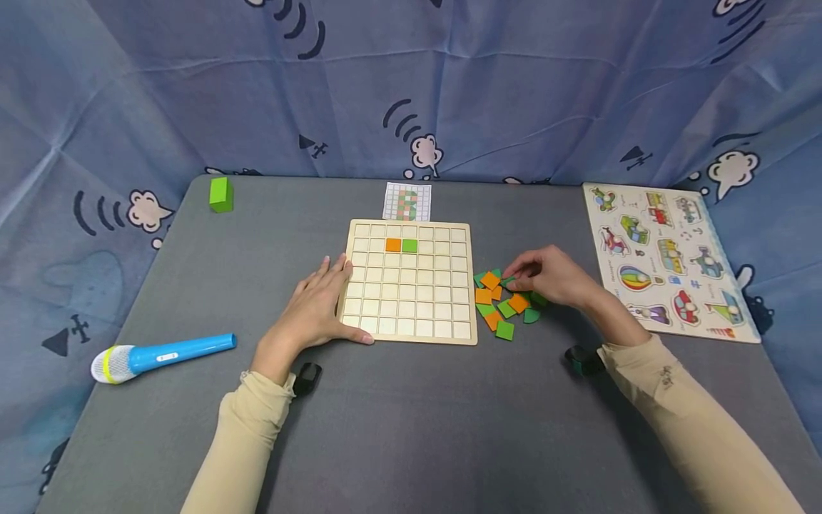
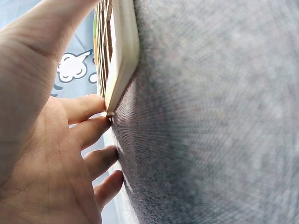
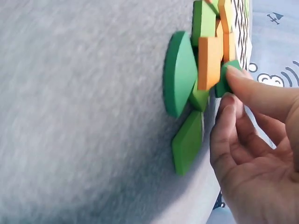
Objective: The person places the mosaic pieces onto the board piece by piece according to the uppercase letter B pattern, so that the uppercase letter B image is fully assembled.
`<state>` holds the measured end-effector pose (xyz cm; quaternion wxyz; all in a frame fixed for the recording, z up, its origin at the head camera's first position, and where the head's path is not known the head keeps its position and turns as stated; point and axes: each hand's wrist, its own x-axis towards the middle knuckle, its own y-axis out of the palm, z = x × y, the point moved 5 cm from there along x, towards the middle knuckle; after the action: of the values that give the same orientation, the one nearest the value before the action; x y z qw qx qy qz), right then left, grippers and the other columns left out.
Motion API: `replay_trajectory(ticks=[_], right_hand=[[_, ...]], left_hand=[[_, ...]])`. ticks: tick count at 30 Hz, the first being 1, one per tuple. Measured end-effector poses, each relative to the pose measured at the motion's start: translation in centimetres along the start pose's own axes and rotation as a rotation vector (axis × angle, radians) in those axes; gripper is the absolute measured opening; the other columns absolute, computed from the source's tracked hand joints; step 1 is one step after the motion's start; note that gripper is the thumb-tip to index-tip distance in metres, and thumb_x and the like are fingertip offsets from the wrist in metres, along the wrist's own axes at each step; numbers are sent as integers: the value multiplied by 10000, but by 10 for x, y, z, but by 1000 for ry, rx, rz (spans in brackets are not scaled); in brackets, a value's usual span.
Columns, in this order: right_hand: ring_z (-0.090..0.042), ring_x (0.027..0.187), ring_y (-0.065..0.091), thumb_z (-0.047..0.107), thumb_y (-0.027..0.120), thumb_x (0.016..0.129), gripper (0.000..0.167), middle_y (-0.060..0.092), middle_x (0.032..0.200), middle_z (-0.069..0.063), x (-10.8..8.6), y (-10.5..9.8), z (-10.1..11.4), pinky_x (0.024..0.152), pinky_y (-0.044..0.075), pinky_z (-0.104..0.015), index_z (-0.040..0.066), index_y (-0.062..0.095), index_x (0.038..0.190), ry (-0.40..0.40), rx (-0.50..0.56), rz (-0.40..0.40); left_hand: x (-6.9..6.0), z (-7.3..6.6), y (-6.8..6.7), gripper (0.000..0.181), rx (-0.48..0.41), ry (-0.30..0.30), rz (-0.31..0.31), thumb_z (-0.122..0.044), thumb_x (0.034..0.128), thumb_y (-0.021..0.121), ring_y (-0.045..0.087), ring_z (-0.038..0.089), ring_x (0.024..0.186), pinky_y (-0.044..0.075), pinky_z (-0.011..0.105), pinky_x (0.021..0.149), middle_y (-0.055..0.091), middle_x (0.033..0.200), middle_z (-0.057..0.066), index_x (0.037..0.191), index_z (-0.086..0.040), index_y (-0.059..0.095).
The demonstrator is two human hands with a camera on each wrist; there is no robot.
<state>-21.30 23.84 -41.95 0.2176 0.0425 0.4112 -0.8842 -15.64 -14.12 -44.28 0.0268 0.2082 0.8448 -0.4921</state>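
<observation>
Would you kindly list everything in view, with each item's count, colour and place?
Table: one, grey, under the items.
Patterned cloth: count unclear, blue, behind and beside the table.
Block: one, green, far left corner.
Microphone: one, blue, white and yellow, left side.
Grid board: one, pale wood, centre.
Placed tiles: two, orange and light green, side by side in the grid board's second row from the far edge.
Pattern card: one, white with coloured squares, beyond the grid board.
Loose tiles: many, overlapping, orange and greens, right of the grid board.
Picture board: one, cream, multicoloured pictures, right side.
Wrist devices: two, black, at the wrists.
Sleeves: two, beige, forearms.
Left hand: one, bare, at the grid board's left edge.
Right hand: one, bare, pinching a dark green tile.
</observation>
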Motion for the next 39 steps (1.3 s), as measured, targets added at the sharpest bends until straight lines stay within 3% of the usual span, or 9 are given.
replay_trajectory(ticks=[5, 11, 16, 21, 25, 29, 32, 39], right_hand=[[-206, 804, 604, 62, 722, 1002, 141, 698, 960, -144, 8, 1, 8, 681, 488, -239, 5, 754, 1127, -16, 44, -44], [-263, 832, 566, 81, 615, 1075, 275, 669, 1131, -199, 17, 8, 24, 675, 467, -263, 26, 723, 1322, -89, 95, -47], [-252, 926, 644, 131, 693, 1039, 184, 710, 1085, -161, 29, 17, 30, 768, 515, -271, 41, 753, 1187, -55, 126, -79], [-217, 840, 691, 103, 768, 975, 122, 745, 979, -137, 42, 25, 35, 721, 518, -259, 19, 728, 1053, -28, 193, -127], [-220, 838, 704, 59, 739, 986, 171, 731, 1019, -167, 50, 30, 40, 713, 549, -250, 13, 750, 1151, -22, 243, -143], [-252, 954, 709, 73, 692, 1028, 245, 723, 1192, -180, 56, 35, 45, 758, 563, -243, 48, 768, 1260, -7, 242, -135], [-277, 993, 684, 98, 687, 1039, 243, 727, 1271, -174, 60, 39, 49, 779, 531, -264, 56, 778, 1261, -8, 223, -137], [-284, 969, 691, 98, 727, 1012, 210, 771, 1098, -186, 71, 45, 60, 848, 504, -336, 51, 795, 1206, -43, 211, -190]], left_hand=[[0, 0, 0, 1427, -1, -4, 3, -591, 678, 966, 0, 349, 1674, 127, 606, 1315, 52, 1803, 87, 1709, -62, 133], [2, 0, 1, 1425, -3, -1, 2, -599, 679, 963, 6, 353, 1674, 130, 608, 1313, 56, 1803, 87, 1710, -66, 135], [1, 0, 1, 1422, -8, 3, 0, -589, 680, 966, 1, 347, 1674, 128, 604, 1314, 59, 1803, 87, 1708, -62, 137], [0, 0, 1, 1420, -12, 0, -2, -585, 676, 969, 1, 341, 1675, 126, 600, 1316, 61, 1803, 82, 1708, -64, 145], [2, 0, 1, 1424, -9, -1, -1, -588, 673, 969, 0, 338, 1676, 123, 597, 1319, 55, 1804, 79, 1710, -69, 142], [2, 0, 1, 1426, -6, -2, 0, -595, 674, 967, 0, 343, 1675, 120, 600, 1319, 51, 1803, 85, 1710, -69, 141], [2, 0, 1, 1426, -7, -3, 0, -592, 672, 969, 2, 346, 1675, 119, 604, 1318, 53, 1803, 89, 1709, -64, 145], [2, 1, 1, 1423, -10, -11, 1, -583, 671, 973, -1, 334, 1676, 117, 598, 1319, 49, 1804, 78, 1711, -72, 147]])
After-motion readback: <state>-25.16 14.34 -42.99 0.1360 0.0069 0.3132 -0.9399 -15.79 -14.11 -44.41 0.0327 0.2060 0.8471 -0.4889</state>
